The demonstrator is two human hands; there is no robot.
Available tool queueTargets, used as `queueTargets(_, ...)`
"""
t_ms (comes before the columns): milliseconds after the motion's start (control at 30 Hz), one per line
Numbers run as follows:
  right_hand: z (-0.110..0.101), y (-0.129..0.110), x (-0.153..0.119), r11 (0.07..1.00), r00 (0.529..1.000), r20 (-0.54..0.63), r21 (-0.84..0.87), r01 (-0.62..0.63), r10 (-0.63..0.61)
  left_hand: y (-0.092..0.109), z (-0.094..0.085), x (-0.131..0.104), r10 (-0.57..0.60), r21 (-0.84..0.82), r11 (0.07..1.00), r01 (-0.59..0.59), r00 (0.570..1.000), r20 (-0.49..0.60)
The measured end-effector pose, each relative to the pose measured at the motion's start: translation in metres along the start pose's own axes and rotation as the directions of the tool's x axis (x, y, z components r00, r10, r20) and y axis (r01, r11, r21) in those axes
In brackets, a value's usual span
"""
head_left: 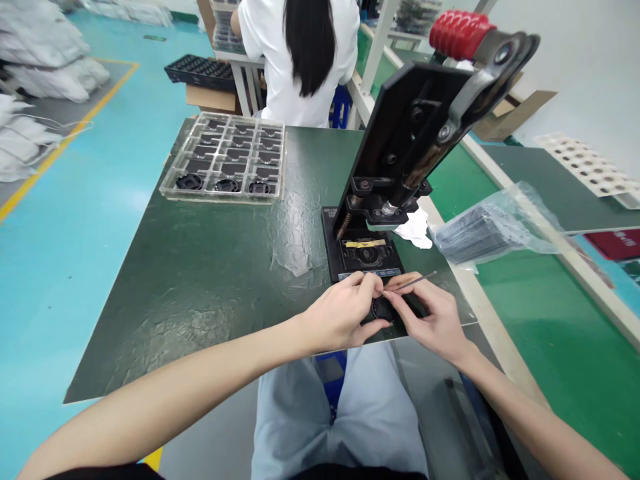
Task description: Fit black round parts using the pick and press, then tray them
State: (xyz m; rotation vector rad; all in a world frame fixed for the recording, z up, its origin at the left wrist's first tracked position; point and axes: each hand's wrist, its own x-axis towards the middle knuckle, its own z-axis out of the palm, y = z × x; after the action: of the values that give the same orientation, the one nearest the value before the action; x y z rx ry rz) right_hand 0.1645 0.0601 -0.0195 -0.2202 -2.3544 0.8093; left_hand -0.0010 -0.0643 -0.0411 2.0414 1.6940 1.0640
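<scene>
My left hand point(350, 308) is closed around a small black round part point(383, 309), thumb at its near edge and bent fingers at its far side. My right hand point(434, 312) pinches a thin dark strip point(413, 282), whose free end points up to the right. The fingertips of both hands meet over the round part, so the strip's near end is hidden. Just beyond them stands a black hand press point(395, 153) with a red-wrapped handle point(460, 35). Its base holds a fixture point(369, 255) crossed by a yellow strip point(366, 244).
A clear compartment tray point(223, 196) with black round parts sits at the table's far left. Right of the press lie a crumpled white tissue point(417, 229) and a plastic bag of dark strips point(480, 230). A person in white point(270, 73) sits beyond the table point(200, 267).
</scene>
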Motion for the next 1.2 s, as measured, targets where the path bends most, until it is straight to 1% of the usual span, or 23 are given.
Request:
queueTargets(100, 0.006, 0.004, -0.004, 1.000, 1.000, -0.030, 0.012, -0.001, 0.002, 0.000, 0.000, 0.000, -0.002, -0.019, 1.000, 0.002, 1.000, -0.018)
queueTargets(233, 0.012, 0.007, -0.008, 1.000, 1.000, -0.028, 0.004, 0.009, -0.009, 0.000, 0.000, 0.002, -0.005, -0.045, 0.999, 0.004, 1.000, -0.025)
queueTargets(333, 0.013, 0.005, -0.007, 0.998, 0.998, -0.041, 0.038, -0.042, 0.044, 0.000, 0.000, 0.003, -0.037, -0.071, 0.997, 0.036, 0.999, -0.017)
queueTargets(400, 0.009, 0.005, -0.003, 0.991, 0.987, -0.127, 0.096, -0.090, 0.102, 0.000, 0.002, 0.003, -0.060, -0.084, 0.995, 0.058, 0.998, -0.022)
queueTargets(433, 0.007, 0.005, -0.001, 0.988, 0.970, -0.209, 0.117, -0.099, 0.123, 0.000, 0.002, 0.003, -0.064, -0.089, 0.994, 0.061, 0.998, -0.029)
queueTargets(500, 0.001, 0.007, 0.003, 0.989, 0.903, -0.407, 0.116, -0.097, 0.137, -0.001, 0.003, 0.002, -0.059, -0.102, 0.993, 0.055, 0.998, -0.038)
queueTargets(533, -0.002, 0.008, 0.005, 0.989, 0.866, -0.479, 0.105, -0.103, 0.141, -0.001, 0.002, 0.002, -0.050, -0.108, 0.993, 0.045, 0.998, -0.043)
queueTargets(567, -0.004, 0.010, 0.006, 0.987, 0.843, -0.515, 0.107, -0.120, 0.158, -0.001, 0.001, 0.002, -0.035, -0.113, 0.993, 0.029, 0.998, -0.049)
queueTargets(633, -0.007, 0.013, 0.006, 0.971, 0.832, -0.503, 0.155, -0.183, 0.236, -0.003, -0.003, 0.004, -0.006, -0.121, 0.993, -0.006, 0.995, -0.097)
queueTargets(700, -0.007, 0.014, 0.006, 0.942, 0.842, -0.432, 0.234, -0.242, 0.324, -0.006, -0.011, 0.008, -0.003, -0.116, 0.993, -0.022, 0.978, -0.210)
queueTargets(767, -0.006, 0.015, 0.006, 0.923, 0.859, -0.373, 0.294, -0.250, 0.351, -0.013, -0.019, 0.015, -0.048, -0.081, 0.997, 0.021, 0.938, -0.343)
queueTargets(833, -0.006, 0.015, 0.005, 0.912, 0.875, -0.330, 0.332, -0.242, 0.353, -0.021, -0.026, 0.022, -0.098, -0.032, 0.995, 0.093, 0.898, -0.429)
queueTargets(900, -0.006, 0.017, 0.003, 0.895, 0.879, -0.298, 0.364, -0.256, 0.373, -0.028, -0.030, 0.027, -0.120, 0.007, 0.990, 0.138, 0.885, -0.450)
queueTargets(967, -0.006, 0.019, 0.001, 0.878, 0.877, -0.270, 0.390, -0.277, 0.397, -0.033, -0.031, 0.030, -0.115, 0.040, 0.988, 0.148, 0.890, -0.442)
queueTargets(1100, -0.006, 0.022, -0.003, 0.865, 0.884, -0.240, 0.416, -0.280, 0.402, -0.034, -0.031, 0.031, -0.096, 0.098, 0.984, 0.152, 0.899, -0.428)
queueTargets(1200, -0.006, 0.023, -0.004, 0.855, 0.889, -0.221, 0.438, -0.277, 0.401, -0.033, -0.031, 0.031, -0.098, 0.103, 0.982, 0.156, 0.900, -0.425)
